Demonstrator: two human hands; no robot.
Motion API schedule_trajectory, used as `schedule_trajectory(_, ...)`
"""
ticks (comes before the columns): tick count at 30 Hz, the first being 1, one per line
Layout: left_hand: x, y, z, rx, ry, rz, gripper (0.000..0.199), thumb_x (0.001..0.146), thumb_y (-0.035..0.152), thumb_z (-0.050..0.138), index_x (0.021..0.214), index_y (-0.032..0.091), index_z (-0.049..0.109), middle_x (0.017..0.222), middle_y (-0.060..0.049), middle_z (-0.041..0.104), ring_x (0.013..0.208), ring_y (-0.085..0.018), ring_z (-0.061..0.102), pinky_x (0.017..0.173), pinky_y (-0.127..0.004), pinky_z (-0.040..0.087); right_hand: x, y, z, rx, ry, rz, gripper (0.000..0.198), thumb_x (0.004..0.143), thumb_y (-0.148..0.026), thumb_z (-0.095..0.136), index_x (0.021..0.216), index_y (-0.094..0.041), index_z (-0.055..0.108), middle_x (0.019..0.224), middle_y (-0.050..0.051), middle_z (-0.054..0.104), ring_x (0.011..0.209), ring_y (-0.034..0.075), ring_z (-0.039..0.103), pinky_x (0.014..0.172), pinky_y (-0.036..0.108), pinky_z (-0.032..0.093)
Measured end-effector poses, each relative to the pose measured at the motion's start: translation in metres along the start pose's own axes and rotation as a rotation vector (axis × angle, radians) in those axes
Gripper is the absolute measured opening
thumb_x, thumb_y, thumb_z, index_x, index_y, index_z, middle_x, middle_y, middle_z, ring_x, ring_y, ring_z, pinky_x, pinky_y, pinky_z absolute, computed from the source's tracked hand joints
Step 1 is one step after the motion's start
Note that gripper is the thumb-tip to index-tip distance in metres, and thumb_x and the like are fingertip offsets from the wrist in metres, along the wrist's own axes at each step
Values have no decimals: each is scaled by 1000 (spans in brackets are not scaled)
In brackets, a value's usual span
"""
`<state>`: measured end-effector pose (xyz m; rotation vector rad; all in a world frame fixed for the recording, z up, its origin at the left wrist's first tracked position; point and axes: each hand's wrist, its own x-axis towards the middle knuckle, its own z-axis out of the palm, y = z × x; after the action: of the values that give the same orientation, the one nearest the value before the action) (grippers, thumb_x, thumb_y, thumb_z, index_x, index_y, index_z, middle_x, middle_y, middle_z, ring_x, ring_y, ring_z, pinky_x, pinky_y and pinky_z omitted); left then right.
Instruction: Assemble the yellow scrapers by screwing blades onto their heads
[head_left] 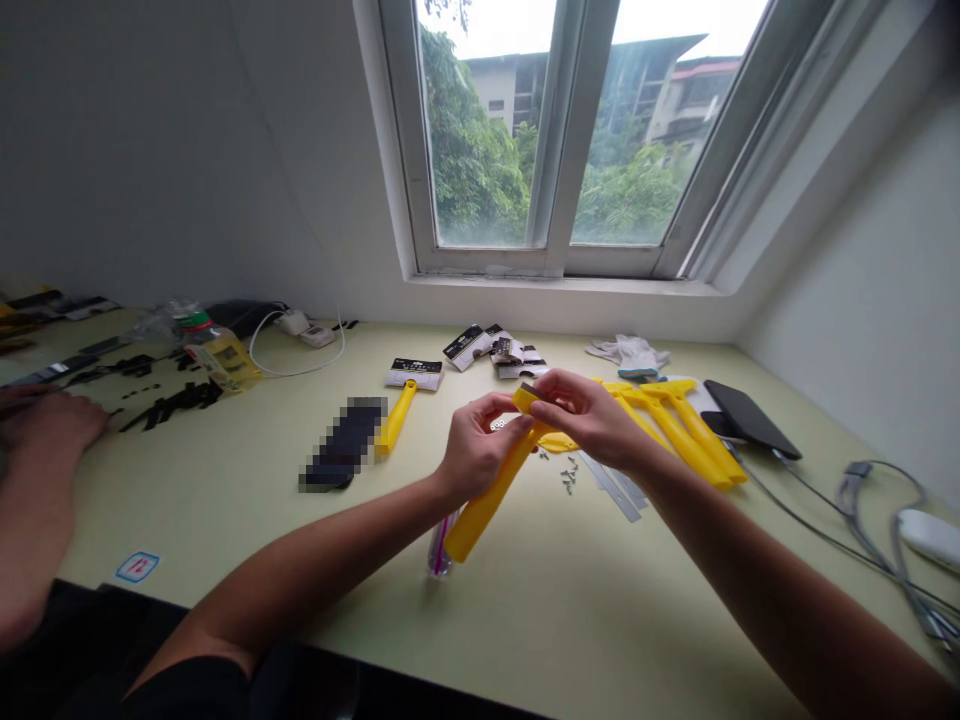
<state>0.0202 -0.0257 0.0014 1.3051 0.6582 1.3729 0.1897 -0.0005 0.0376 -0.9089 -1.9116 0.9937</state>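
Note:
Both hands hold a yellow plastic scraper (491, 505) over the table, its long handle slanting down toward me. My left hand (480, 450) is closed round its upper part from the left. At its top end, the fingers of my right hand (585, 415) pinch near a dark strip. Small screws (570, 475) lie scattered just beyond the hands, beside thin metal blades (615, 490). To the right is a group of yellow scrapers (690, 435), partly behind my right hand. A clear tube with a purple stripe (441, 548) is partly hidden by the handle.
Packaging cards (469, 347) and white gloves (628, 352) lie toward the window. A yellow scraper with a card (397, 415) is left, near a blurred-out dark object (345, 445). Cables (840, 520) and a black phone (750, 418) are right. Another person's hand (56, 430) rests far left.

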Motion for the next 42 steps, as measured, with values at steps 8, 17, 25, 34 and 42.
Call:
schedule_trajectory(8,3,-8,-4,-76,-6,-165,33,71,37,76,88,11,64,85,-8,69,70,-19,66,64,-36,61,6,10,-8,-39,-74,157,35,77,-49,66,89,-16,64,79,3,65,73,17,63,64,29,50)
schedule_trajectory(17,33,-12,-28,-142,210,-239,35,61,33,83,79,11,64,78,-5,69,60,-15,65,56,-29,59,-22,-43,7,-451,-96,-149,16,91,-31,51,89,-22,65,82,2,67,74,15,61,67,27,48)
schedule_trajectory(25,63,-5,-70,-177,364,-178,34,59,26,84,82,8,65,83,-7,70,63,-13,65,61,-29,60,-59,-2,112,-892,-501,-600,36,92,-22,46,127,-30,50,119,7,58,89,21,55,67,33,40)
schedule_trajectory(34,57,31,-74,-153,381,-147,33,63,26,82,86,9,66,79,-8,70,64,-17,67,57,-27,58,-57,-28,76,-929,-377,-811,21,95,-20,42,111,-21,55,102,6,64,71,15,53,59,33,37)
schedule_trajectory(42,38,37,-65,-123,308,-187,35,60,29,84,85,11,67,80,-7,69,60,-14,64,52,-27,58,-62,-90,-41,-220,717,-638,24,88,-38,56,111,-42,52,120,1,52,82,23,68,63,46,55)
